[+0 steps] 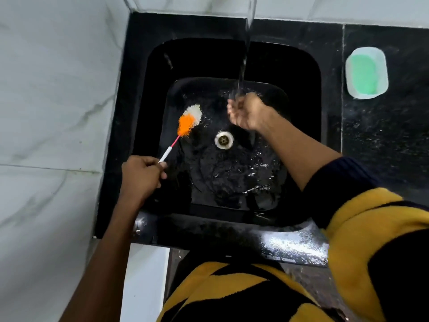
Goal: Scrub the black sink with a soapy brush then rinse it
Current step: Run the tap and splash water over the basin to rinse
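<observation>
- Left hand [141, 175] curled tight round the brush [185, 126] handle's near end.
- Long axis running up and away from that grip, bristle head down on the sink [301, 66] floor, just short of the drain [223, 140].
- Right hand [247, 111] loosely cupped under the water [243, 66], holding nothing, beyond the drain.
- Plenty of open floor toward the right wall; left wall close by the bristles.

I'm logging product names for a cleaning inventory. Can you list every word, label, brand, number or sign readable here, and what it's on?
None can be read.
brush: no print shows on its bristles or its white and pink handle.
white tub of green soap on the counter: no label in view.
black sink and its drain: no readable mark or stamp.
wall tiles: only marble veining.
</observation>
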Action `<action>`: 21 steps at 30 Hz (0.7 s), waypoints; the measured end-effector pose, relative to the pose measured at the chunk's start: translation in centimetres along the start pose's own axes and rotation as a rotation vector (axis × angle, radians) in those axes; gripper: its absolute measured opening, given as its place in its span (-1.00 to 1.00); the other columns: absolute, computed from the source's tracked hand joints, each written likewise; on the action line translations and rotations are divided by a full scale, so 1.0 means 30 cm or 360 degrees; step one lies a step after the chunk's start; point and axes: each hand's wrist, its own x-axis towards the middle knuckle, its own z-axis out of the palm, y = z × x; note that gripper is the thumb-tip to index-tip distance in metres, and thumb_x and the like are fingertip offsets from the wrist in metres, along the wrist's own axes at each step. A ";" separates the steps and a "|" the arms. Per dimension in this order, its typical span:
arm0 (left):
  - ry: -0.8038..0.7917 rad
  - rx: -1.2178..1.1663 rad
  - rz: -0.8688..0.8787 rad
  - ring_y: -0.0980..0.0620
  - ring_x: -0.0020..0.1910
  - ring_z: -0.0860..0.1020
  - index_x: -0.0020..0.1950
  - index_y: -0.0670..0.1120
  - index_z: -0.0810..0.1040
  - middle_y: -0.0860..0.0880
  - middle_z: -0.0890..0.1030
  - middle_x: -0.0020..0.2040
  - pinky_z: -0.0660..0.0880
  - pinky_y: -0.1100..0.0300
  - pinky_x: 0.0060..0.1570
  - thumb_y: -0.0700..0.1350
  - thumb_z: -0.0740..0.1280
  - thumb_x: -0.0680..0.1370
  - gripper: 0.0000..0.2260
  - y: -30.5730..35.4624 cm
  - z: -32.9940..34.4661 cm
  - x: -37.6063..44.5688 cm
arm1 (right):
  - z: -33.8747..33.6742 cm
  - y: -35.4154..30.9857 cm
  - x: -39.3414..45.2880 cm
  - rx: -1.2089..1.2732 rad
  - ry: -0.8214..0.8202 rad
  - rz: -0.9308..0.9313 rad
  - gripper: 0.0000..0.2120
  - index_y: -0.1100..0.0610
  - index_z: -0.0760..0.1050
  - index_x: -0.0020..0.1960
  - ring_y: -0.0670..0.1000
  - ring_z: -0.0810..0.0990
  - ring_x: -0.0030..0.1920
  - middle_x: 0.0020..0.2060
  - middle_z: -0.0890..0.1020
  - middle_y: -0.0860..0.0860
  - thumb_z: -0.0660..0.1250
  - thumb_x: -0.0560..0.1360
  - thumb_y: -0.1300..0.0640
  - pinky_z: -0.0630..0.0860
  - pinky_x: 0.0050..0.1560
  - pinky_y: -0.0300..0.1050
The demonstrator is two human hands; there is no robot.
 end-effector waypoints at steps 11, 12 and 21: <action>0.0231 -0.0101 -0.0005 0.07 -0.63 0.39 -0.26 -0.18 0.66 -0.10 0.59 -0.46 0.33 0.34 -0.57 -0.22 0.37 0.54 -0.81 -0.009 -0.095 -0.014 | 0.123 0.224 -0.018 -0.0467 -0.0874 0.0179 -0.70 0.34 0.43 0.29 0.17 0.58 0.22 0.19 0.59 0.20 0.05 0.64 0.29 0.49 0.26 0.04; 0.0225 -0.0098 0.0000 0.08 -0.64 0.38 -0.27 -0.18 0.65 -0.09 0.58 -0.47 0.33 0.35 -0.58 -0.22 0.37 0.54 -0.81 -0.009 -0.094 -0.014 | 0.106 0.273 -0.032 -0.0754 -0.1000 0.0313 -0.68 0.33 0.41 0.34 0.15 0.54 0.28 0.23 0.57 0.16 0.06 0.64 0.29 0.46 0.30 0.05; 0.0168 -0.0077 -0.0032 0.14 -0.66 0.39 -0.20 -0.20 0.67 -0.14 0.61 -0.40 0.34 0.37 -0.60 -0.22 0.38 0.54 -0.85 -0.026 -0.077 -0.026 | -0.061 0.164 -0.028 -0.0419 -0.0147 0.0155 -0.67 0.31 0.50 0.01 0.03 0.61 -0.27 -0.25 0.62 0.14 -0.03 0.65 0.25 0.56 -0.07 -0.11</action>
